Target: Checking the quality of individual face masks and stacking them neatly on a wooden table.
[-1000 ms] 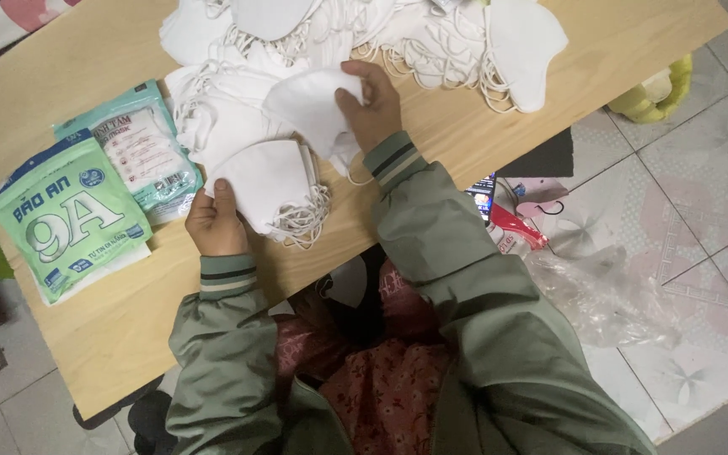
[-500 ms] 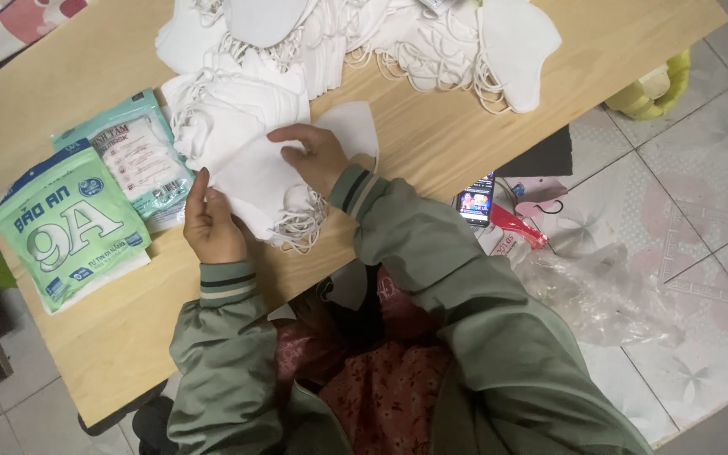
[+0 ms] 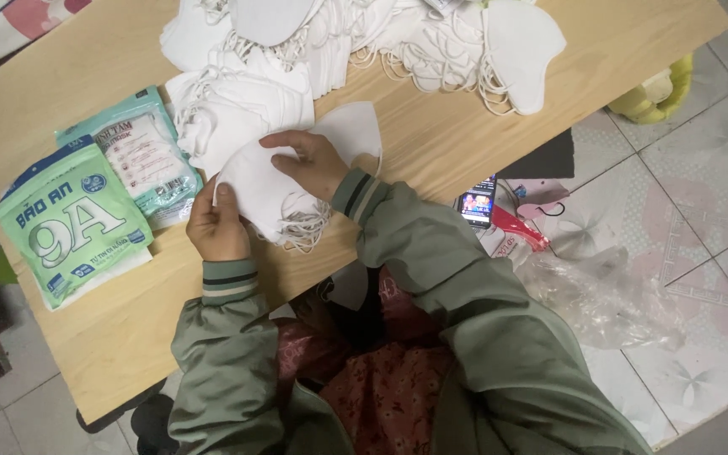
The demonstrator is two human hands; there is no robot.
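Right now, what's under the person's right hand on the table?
The right hand lies on a small stack of white masks, with their ear loops spilling out below. The left hand steadies its edge. How many masks the stack holds is hidden.

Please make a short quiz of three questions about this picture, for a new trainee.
1. True or false: the right hand lies on top of the mask stack.
2. What does the left hand grip? A) a green pack B) the near edge of the mask stack C) the phone
3. Fill in: the two green packs lie on the table to the ____ of the hands.

Key
1. True: the fingers press flat on the top mask.
2. B: the thumb lies on the stack's edge.
3. Left; the phone lies on the floor at the right.
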